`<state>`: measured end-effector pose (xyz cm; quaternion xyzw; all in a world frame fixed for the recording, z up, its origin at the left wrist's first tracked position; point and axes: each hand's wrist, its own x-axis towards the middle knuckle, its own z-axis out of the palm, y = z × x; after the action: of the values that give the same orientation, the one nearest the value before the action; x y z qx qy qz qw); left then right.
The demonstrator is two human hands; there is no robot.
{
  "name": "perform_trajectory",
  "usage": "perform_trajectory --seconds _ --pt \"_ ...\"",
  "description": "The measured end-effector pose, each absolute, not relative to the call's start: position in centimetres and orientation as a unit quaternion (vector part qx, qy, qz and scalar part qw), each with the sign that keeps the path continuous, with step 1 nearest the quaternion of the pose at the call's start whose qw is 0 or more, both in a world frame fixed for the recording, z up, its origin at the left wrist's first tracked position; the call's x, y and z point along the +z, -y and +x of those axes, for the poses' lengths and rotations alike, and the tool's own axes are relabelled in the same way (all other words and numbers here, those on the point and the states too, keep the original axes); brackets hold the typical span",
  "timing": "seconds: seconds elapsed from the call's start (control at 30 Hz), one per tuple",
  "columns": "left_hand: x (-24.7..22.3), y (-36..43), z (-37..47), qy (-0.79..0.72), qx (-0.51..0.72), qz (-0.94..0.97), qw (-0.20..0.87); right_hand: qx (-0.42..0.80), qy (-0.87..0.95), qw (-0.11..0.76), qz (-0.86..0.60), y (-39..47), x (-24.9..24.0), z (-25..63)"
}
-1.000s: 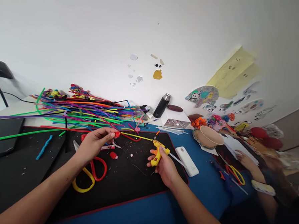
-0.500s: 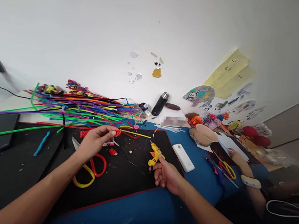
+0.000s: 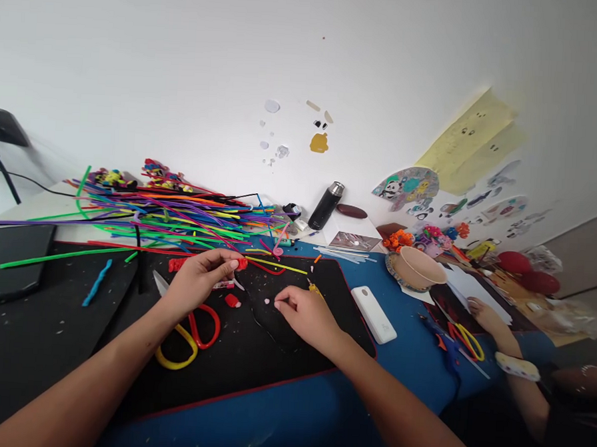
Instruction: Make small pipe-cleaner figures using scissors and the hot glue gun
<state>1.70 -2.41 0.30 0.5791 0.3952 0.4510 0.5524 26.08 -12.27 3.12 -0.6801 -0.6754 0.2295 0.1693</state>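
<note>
Our left hand (image 3: 195, 281) pinches a red piece (image 3: 243, 264) above the mat (image 3: 246, 361); we cannot tell if our right hand (image 3: 313, 316) holds anything. Brushing the glue gun (image 3: 316, 289) just beyond, if hot, could burn us.

A: Mat (image 3: 241, 360)?
B: Plain black, red edging. Worktop (image 3: 288, 416) blue.
A: Scissors (image 3: 175, 365)?
B: One loop red, one yellow. Twisted stick (image 3: 96, 283) bright blue.
A: Fuzzy stems (image 3: 188, 219)?
B: Mixed stripes: green, purple, orange, red, blue.
A: Pinched piece (image 3: 241, 264)?
B: Red. Glue gun (image 3: 316, 290) yellow, flask (image 3: 324, 208) black, silver cap.
</note>
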Motion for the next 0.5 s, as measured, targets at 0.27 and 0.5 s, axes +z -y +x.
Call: perform_trajectory --seconds 0.27,0.5 --pt "0.0 2.4 1.5 -0.401 0.44 0.571 0.565 0.105 0.767 0.017 -0.633 10.0 2.6 24.9" --pt "0.1 2.5 1.7 -0.405 0.434 0.564 0.575 0.106 0.782 0.004 -0.615 9.6 2.4 24.5"
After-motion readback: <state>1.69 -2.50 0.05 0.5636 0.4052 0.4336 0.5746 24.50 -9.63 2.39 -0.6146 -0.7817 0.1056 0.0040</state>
